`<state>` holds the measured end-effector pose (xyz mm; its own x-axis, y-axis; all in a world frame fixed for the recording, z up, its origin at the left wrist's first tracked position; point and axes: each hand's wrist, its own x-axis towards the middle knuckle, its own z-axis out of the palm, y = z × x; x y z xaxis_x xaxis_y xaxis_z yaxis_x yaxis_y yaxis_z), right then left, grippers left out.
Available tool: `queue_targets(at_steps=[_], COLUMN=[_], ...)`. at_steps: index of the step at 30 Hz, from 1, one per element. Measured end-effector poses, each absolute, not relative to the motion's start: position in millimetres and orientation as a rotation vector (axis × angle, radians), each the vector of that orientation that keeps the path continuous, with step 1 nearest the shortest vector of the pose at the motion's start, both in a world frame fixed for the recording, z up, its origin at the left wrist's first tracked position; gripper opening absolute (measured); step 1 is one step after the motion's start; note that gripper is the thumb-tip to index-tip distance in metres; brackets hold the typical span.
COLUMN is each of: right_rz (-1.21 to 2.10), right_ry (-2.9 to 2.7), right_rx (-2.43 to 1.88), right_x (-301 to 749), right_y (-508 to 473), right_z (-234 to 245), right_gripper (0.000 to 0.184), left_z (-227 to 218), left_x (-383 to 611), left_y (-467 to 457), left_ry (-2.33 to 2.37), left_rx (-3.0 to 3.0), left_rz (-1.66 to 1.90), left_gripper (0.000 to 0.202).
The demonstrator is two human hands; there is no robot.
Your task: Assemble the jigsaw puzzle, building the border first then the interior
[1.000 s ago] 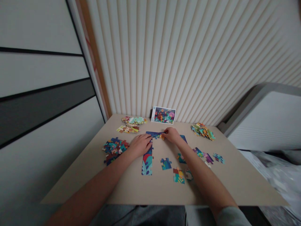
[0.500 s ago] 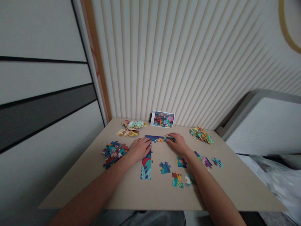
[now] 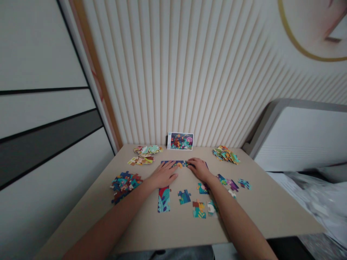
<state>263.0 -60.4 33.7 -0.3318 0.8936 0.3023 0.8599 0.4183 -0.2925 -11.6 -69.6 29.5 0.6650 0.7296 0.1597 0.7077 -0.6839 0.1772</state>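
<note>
A joined strip of dark blue puzzle pieces (image 3: pixel 173 163) lies along the far middle of the beige table (image 3: pixel 271 213), with a joined column (image 3: pixel 164 199) running toward me. My left hand (image 3: pixel 164 174) rests flat on the corner where strip and column meet. My right hand (image 3: pixel 198 168) lies palm down on the strip's right end, fingers pressing the pieces. Neither hand lifts anything. Loose pieces (image 3: pixel 184 196) lie between my forearms.
Piles of loose pieces sit at the left (image 3: pixel 124 181), far left (image 3: pixel 145 153) and far right (image 3: pixel 225 154). A reference picture card (image 3: pixel 180 141) leans on the ribbed wall. More single pieces (image 3: pixel 244 184) lie to the right. A grey bed stands beyond the table's right edge.
The camera tilted up and shifted. My right hand went from pinching a piece at the strip to lying flat on it. My left hand slid slightly forward onto the corner.
</note>
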Motion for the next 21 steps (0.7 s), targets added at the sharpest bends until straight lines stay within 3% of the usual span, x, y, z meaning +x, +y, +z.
queue_targets(at_steps=[21], right_rz=[0.129], right_ry=[-2.310], right_rx=[-1.500], right_x=[263], right_y=[-58], right_z=[33], right_gripper=[0.035], left_z=[27], left_x=[-27], left_y=[-58], left_ry=[1.141], left_rx=[2.757], left_rz=[0.259], left_gripper=[0.060])
